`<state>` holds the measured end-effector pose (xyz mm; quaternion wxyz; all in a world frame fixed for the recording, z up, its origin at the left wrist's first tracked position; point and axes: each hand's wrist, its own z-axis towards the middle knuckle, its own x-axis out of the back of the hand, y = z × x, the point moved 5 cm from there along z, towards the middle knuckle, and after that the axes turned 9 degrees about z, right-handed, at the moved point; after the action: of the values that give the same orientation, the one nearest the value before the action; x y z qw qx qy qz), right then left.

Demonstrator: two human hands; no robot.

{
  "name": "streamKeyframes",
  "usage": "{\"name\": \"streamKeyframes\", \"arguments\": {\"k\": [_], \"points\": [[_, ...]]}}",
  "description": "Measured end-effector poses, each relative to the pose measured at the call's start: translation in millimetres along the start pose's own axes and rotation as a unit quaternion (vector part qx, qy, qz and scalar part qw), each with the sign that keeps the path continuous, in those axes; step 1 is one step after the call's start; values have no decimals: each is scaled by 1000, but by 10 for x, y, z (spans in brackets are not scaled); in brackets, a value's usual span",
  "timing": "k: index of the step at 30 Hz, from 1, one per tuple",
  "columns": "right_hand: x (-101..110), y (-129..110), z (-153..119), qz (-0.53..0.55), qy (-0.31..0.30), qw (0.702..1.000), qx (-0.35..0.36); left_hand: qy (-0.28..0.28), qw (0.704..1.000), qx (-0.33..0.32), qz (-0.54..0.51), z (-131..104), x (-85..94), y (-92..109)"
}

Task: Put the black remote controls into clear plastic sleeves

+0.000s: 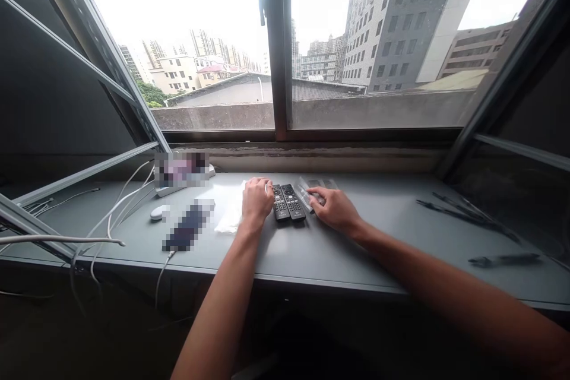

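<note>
Two black remote controls lie side by side on the grey desktop, the left remote and the right remote, with their buttons facing up. My left hand is just beside the left remote, its fingers curled downward over the edge of a crumpled white sheet. What those fingers hold, if anything, is hidden. On the other side, my right hand has its thumb and fingers closed on clear plastic packaging, which lies partly behind the hand, close to the right remote.
Left of my arms are a blurred dark object with a cable, a small white item, a white power strip and loose white cables. Dark pen-like tools lie far right. A window frame rises behind the desk.
</note>
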<state>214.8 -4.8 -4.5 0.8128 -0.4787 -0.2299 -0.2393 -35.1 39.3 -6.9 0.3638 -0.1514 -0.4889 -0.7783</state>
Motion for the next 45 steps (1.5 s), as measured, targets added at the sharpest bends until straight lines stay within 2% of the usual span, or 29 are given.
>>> {"name": "streamKeyframes", "arguments": {"k": [4,7,9,12,14,16,19,24,27,30,33,37,39,41,43,45], "points": [[-57,6,-15,-30,-6,998,58,22,994,82,68,-29,15,-179],[-52,27,-8,-42,17,994,104,5,987,152,45,-50,-40,-310],[-45,40,-3,-32,27,993,112,-11,985,171,20,-61,-70,-338],[-54,31,-3,-11,22,994,107,2,989,146,-5,-60,-28,-251],[-56,-1,-11,3,20,994,110,29,995,87,-42,-44,40,-110],[-54,-46,-24,15,21,992,122,55,991,33,-121,-26,101,31],[-53,-116,-44,32,21,989,146,60,958,42,-279,3,106,124],[-51,-192,-67,66,21,983,171,5,842,129,-524,38,-31,155],[-55,-235,-84,98,5,980,175,-11,795,159,-585,49,-48,172],[-61,-302,-113,130,-23,973,187,-12,779,163,-606,63,-22,171],[-99,-376,-155,149,-67,961,222,-18,773,160,-614,66,-13,151],[-195,-401,-202,157,-125,944,263,-78,780,172,-597,36,-88,132],[-223,-381,-208,169,-132,940,263,-100,785,188,-582,14,-132,111],[-231,-357,-202,176,-127,944,250,-99,791,198,-570,-4,-155,87],[-223,-343,-192,179,-120,948,232,-93,807,191,-552,-16,-164,84],[-208,-347,-185,185,-115,951,218,-106,837,166,-510,-28,-183,115]]}}
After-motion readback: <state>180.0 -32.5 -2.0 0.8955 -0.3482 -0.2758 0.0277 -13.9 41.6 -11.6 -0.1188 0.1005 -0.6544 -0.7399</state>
